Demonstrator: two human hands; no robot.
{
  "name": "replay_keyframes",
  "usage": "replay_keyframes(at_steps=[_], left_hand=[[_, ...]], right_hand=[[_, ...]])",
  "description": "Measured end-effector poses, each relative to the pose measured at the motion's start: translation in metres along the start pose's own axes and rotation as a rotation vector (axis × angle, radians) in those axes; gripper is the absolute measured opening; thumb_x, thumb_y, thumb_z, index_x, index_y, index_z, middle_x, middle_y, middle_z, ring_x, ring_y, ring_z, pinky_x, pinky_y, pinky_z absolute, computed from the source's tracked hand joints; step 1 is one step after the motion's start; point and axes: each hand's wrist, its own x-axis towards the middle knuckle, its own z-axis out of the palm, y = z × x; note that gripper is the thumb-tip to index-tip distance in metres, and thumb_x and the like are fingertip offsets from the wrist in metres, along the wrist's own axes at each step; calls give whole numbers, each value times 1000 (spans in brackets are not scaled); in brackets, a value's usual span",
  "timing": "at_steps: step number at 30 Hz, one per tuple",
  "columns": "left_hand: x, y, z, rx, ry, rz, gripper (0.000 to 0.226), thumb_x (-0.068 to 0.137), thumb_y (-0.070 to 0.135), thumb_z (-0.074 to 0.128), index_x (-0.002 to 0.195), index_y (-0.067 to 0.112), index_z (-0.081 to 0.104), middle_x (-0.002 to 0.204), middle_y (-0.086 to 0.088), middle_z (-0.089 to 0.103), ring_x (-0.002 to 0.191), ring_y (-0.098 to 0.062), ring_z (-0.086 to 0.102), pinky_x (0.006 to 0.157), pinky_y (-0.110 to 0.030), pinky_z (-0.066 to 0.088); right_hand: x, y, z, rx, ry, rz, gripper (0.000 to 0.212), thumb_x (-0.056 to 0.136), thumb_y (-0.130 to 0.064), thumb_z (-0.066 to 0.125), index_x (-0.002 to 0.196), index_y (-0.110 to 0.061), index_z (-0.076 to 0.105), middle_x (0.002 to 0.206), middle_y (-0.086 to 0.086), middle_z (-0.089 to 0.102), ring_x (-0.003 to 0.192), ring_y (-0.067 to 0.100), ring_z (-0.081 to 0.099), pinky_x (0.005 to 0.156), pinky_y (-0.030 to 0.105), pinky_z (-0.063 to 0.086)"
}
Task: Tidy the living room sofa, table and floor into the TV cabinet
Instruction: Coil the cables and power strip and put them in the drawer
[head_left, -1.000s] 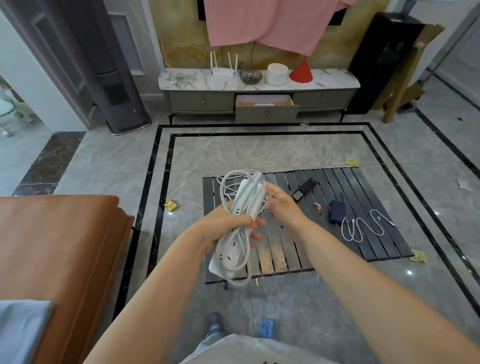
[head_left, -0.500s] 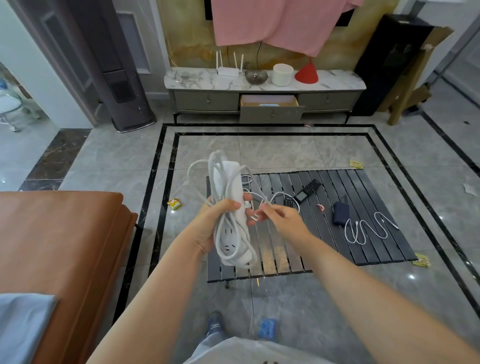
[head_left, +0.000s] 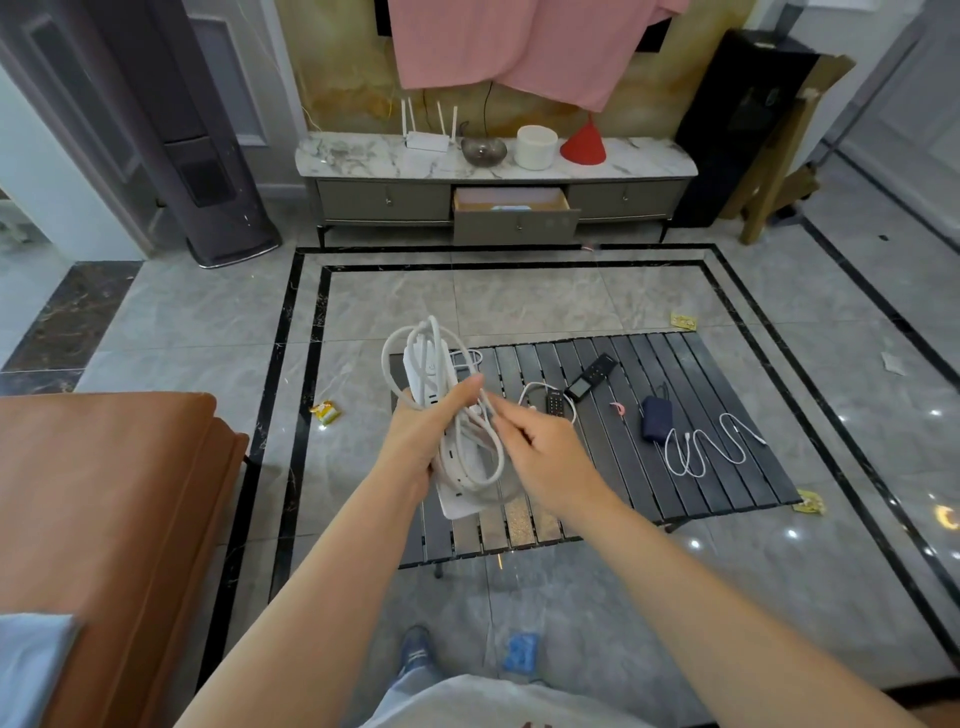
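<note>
Slatted table (head_left: 727, 364): two remotes; left hand (head_left: 421, 436) grips power strip (head_left: 447, 447), right hand (head_left: 545, 457) pinches cord.

My left hand (head_left: 421, 436) covers the middle of the power strip (head_left: 457, 499) — its plug is lost among the cord loops. The sofa (head_left: 104, 493) and the cushion (head_left: 31, 665) run off the left edge. The open drawer (head_left: 514, 205) shows something pale inside, too small to tell — the worktop's (head_left: 675, 364) near left corner sits behind my arms.
</note>
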Motion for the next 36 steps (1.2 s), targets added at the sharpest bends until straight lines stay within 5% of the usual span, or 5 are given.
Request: replay_keyframes(at_steps=[10, 14, 18, 22, 36], left_hand=[[5, 3, 5, 105, 48, -13, 18, 77, 4, 74, 91, 2, 63, 71, -15, 65, 64, -27, 66, 61, -34, 59], [2, 11, 0, -18, 4, -85, 37, 82, 1, 70, 116, -10, 61, 76, -18, 69, 61, -23, 71, 56, -33, 58], [-4, 17, -4, -27, -67, -122, 48, 83, 3, 70, 127, -10, 56, 87, -23, 68, 60, -24, 69, 55, -34, 59], [-8, 19, -4, 10, -151, -115, 31, 87, -2, 61, 118, -9, 63, 81, -15, 72, 64, -20, 71, 54, -32, 58], [-20, 38, -28, 70, -360, -197, 39, 85, -1, 59, 125, -6, 57, 103, -16, 74, 87, -26, 73, 74, -45, 62]], right_hand=[[-3, -2, -9, -254, -82, -223, 25, 99, -24, 54, 112, -15, 74, 103, -6, 54, 90, 6, 55, 85, 17, 43], [4, 3, -24, 85, 424, 223, 23, 95, -20, 58, 83, -19, 78, 91, -4, 67, 79, 2, 60, 73, 19, 41], [15, 42, -23, 280, 156, 813, 38, 98, -34, 57, 127, -9, 59, 122, 14, 65, 110, 29, 65, 98, 41, 50], [16, 50, -6, 1039, -51, 1095, 51, 98, -31, 59, 134, 0, 43, 122, 29, 58, 89, 39, 72, 68, 43, 61], [51, 21, -27, 1296, 210, 776, 22, 91, -17, 68, 111, -8, 69, 84, 1, 68, 67, 7, 59, 56, 18, 55]])
